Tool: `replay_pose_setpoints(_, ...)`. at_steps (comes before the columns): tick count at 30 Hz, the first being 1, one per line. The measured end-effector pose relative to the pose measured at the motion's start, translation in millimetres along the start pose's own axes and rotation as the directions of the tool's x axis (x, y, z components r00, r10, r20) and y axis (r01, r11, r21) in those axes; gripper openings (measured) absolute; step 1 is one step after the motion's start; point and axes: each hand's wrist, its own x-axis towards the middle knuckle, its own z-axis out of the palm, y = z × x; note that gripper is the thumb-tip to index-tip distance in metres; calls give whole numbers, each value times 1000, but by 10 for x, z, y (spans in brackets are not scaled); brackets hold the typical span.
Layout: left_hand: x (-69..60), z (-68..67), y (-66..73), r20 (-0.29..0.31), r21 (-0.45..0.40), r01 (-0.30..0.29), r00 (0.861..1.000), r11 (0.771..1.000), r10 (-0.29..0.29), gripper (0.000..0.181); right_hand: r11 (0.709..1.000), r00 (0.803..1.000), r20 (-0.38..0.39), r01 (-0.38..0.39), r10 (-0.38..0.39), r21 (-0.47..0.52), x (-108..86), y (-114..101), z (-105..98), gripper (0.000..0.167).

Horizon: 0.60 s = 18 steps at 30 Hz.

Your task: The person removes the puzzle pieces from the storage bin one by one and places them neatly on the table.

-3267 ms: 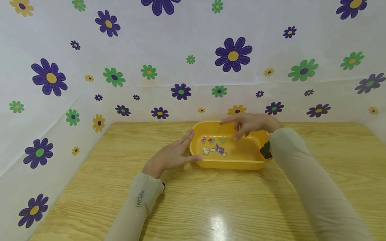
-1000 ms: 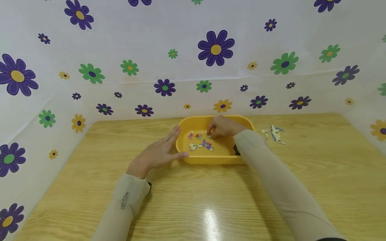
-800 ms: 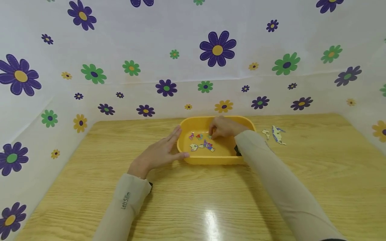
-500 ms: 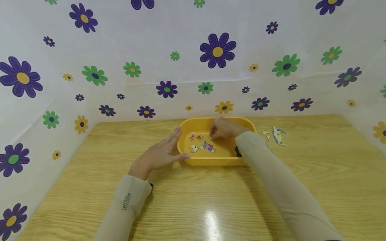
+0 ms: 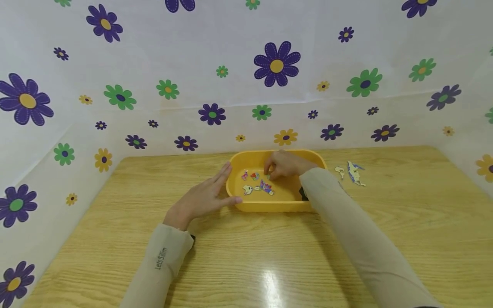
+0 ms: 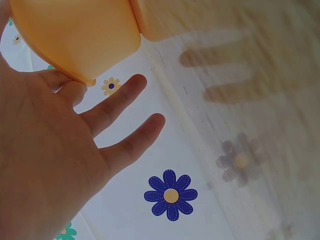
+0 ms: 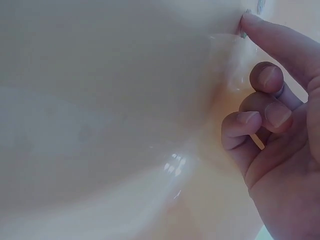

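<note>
A yellow plastic tub stands near the table's far edge. My left hand braces its left end, fingers stretched along the rim and thumb at the front corner. In the left wrist view, fingers of the left hand touch the tub's edge. My right hand is inside the tub, fingers curled, fingertips at a small green flat cut-out. In the right wrist view, one fingertip of the right hand meets this cut-out, and the other visible fingers are bent.
Left in the tub lie a pink cut-out, a red-and-green one, a cream one and a purple-blue one. On the wooden table, right of the tub, lie two cream pieces. Flowered cloth hangs behind.
Earlier, the right hand was over the tub with its index finger extended; it has come down to the green cut-out, staying there this last second. The left hand keeps its place.
</note>
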Motion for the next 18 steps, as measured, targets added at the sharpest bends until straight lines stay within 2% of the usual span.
replay_pose_setpoints(9,-9,-12,-26,4,-4,9,1000,1000,-9,105,999,1000,-28,-14,13,-42,37,-52,-14,15)
replay_pose_setpoints(14,4,-10,-5,8,-9,-1,1000,1000,1,105,999,997,-71,4,-7,-41,23,-85,-80,14)
replay_pose_setpoints(18,12,-10,-5,10,-8,9,1000,1000,-9,104,1000,997,-79,-12,11,-21,7,-120,-159,15)
